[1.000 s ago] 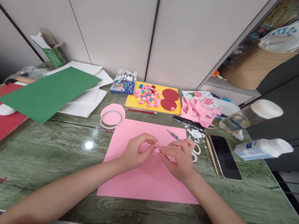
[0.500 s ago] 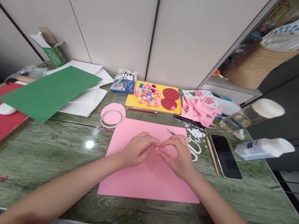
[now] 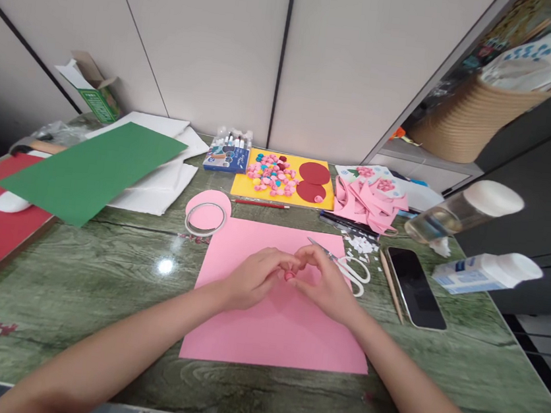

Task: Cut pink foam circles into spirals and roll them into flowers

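Observation:
Between my two hands is a small round pink paper roll (image 3: pixel 289 276), partly covered by the fingers. My left hand (image 3: pixel 256 276) pinches it from the left with thumb and fingertips. From the other side, my right hand (image 3: pixel 325 284) meets it with thumb and curled fingers. Both hands hover over a pink sheet (image 3: pixel 260 341) lying flat on the table. White-handled scissors (image 3: pixel 357 277) lie by my right hand, across the sheet's right edge. Pink paper circles with a tape roll (image 3: pixel 204 233) rest beyond the sheet's upper left corner.
Small pink, blue and yellow pieces (image 3: pixel 274 174) and red circles (image 3: pixel 314 173) lie on a yellow sheet (image 3: pixel 242 189). Pink scraps (image 3: pixel 368 204), a phone (image 3: pixel 415 289), a wooden stick (image 3: pixel 390 286) and bottles (image 3: pixel 487 274) stand right. A green sheet (image 3: pixel 93 169) lies left.
My right hand has shifted slightly left and its fingers have curled over more, uncovering more of the scissors. The pink paper roll stays between the fingertips.

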The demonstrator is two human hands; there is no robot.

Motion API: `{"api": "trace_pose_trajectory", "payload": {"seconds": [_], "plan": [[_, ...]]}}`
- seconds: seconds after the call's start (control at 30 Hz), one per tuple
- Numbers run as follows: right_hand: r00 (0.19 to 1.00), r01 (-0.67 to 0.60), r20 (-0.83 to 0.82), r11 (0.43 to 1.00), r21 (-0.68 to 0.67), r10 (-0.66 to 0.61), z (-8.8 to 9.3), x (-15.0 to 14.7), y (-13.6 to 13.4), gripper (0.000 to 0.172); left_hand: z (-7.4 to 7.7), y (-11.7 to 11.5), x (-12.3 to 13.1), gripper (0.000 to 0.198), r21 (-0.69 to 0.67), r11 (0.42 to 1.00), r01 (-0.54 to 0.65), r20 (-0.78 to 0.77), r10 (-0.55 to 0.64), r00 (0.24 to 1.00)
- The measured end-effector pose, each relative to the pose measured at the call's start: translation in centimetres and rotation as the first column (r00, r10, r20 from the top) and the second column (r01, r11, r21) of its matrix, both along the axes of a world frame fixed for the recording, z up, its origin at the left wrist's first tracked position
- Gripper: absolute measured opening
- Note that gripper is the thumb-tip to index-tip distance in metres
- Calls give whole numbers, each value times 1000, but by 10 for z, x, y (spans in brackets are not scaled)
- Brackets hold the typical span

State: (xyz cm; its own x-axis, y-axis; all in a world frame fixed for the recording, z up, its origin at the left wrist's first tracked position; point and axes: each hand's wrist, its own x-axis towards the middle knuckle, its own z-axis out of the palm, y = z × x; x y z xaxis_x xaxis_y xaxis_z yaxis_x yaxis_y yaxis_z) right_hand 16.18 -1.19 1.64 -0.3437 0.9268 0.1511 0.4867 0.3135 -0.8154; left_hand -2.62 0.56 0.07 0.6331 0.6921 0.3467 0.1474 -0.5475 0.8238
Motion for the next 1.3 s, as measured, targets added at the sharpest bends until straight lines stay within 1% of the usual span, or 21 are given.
{"api": "trace_pose_trajectory", "payload": {"seconds": [0.13, 0.27, 0.43, 0.53, 0.63, 0.73, 0.8, 0.83, 0.9, 1.0, 1.03, 1.1, 1.17, 1.3], "plan": [[991, -94, -103, 992, -87, 85, 0, 2, 1, 24, 1, -4, 4, 26, -159, 986, 41, 69, -30, 997], [980, -117, -177, 984, -136, 92, -2, 3, 2, 26, 3, -4, 7, 23, -250, 967, 52, 110, -25, 994], [979, -92, -196, 985, -149, 61, -7, 4, 3, 29, 3, -4, 9, 21, -260, 965, 11, 79, 10, 997], [980, -60, -199, 985, -159, 27, -11, 4, 5, 31, 2, -4, 10, 19, -247, 967, -65, 29, 74, 997], [978, -43, -208, 984, -174, 6, -12, 4, 7, 34, 1, -3, 11, 21, -263, 956, -133, -13, 135, 991], [978, -36, -209, 983, -178, -2, -13, 4, 8, 34, 2, -3, 11, 21, -276, 950, -146, -33, 142, 989], [978, -11, -206, 986, -168, -24, -14, 4, 9, 33, 1, -3, 11, 20, -288, 942, -173, -28, 172, 985], [979, 8, -202, 987, -158, -41, -15, 4, 9, 33, 0, -3, 12, 21, -308, 931, -194, -18, 198, 980], [978, 54, -193, 990, -133, -79, -17, 3, 9, 32, -3, -2, 14, 25, -397, 891, -220, 25, 250, 968], [975, 119, -176, 988, -95, -135, -18, 2, 9, 32, -8, 0, 17, 31, -576, 792, -202, 105, 316, 943], [975, 142, -160, 987, -82, -153, -18, 1, 9, 32, -8, 0, 17, 32, -619, 760, -198, 121, 340, 933], [976, 177, -118, 982, -59, -183, -17, 1, 8, 32, -9, 2, 18, 30, -669, 714, -205, 132, 386, 913], [977, 195, -85, 980, -41, -198, -16, 1, 8, 29, -9, 3, 18, 29, -692, 688, -218, 131, 417, 900], [983, 171, -62, 985, -21, -172, -15, 2, 7, 25, -8, 4, 17, 29, -710, 670, -218, 130, 428, 894]]}}
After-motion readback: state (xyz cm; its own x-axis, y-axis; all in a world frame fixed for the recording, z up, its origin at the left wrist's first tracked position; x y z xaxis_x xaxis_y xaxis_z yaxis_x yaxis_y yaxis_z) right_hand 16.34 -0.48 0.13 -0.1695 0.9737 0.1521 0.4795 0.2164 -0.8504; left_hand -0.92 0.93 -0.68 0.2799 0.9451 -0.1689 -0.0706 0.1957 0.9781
